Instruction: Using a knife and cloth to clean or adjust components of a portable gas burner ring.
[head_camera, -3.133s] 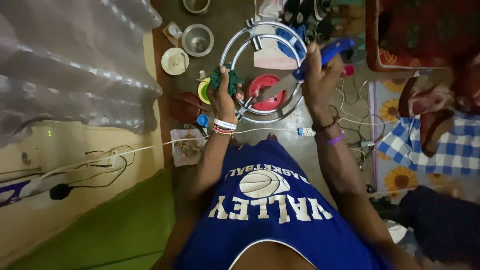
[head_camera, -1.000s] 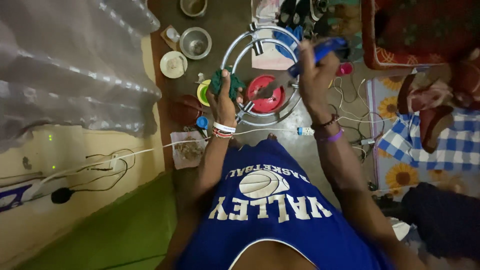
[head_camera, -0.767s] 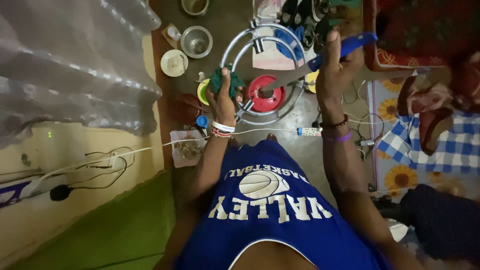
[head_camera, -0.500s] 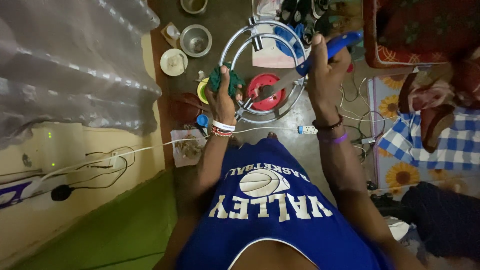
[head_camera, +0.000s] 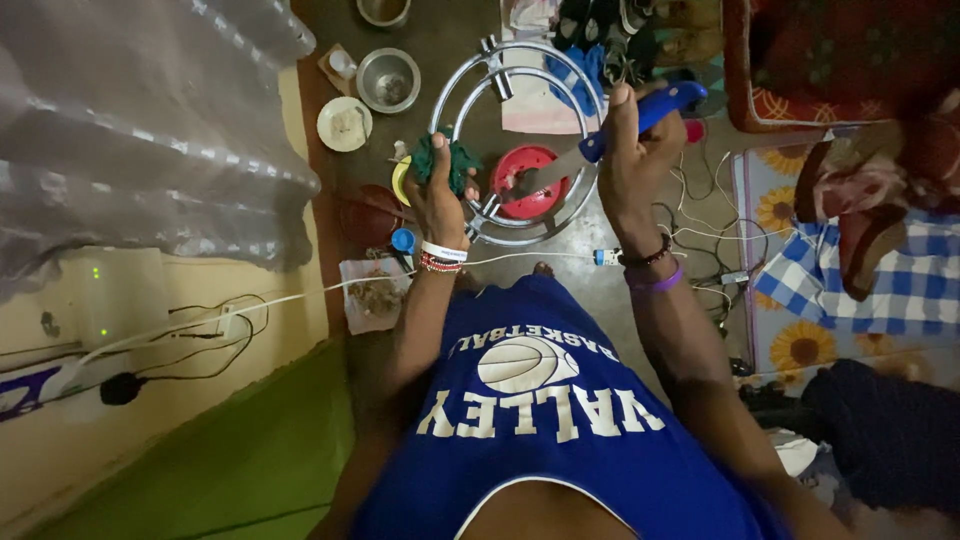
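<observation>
Near the upper centre of the frame, the left hand (head_camera: 440, 195) is clenching a green cloth (head_camera: 447, 160) against the round metal frame (head_camera: 520, 135). The right hand (head_camera: 632, 150) is grasping a blue-handled knife (head_camera: 610, 135) (blade slanting toward the red bowl (head_camera: 527, 180)) just right of it.

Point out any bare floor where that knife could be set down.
Bare grey floor shows between the metal ring stand and the white cable, and between the steel bowl and the stand. Crowded: tangled wires beside the right hand, dishes left of the left hand.
</observation>
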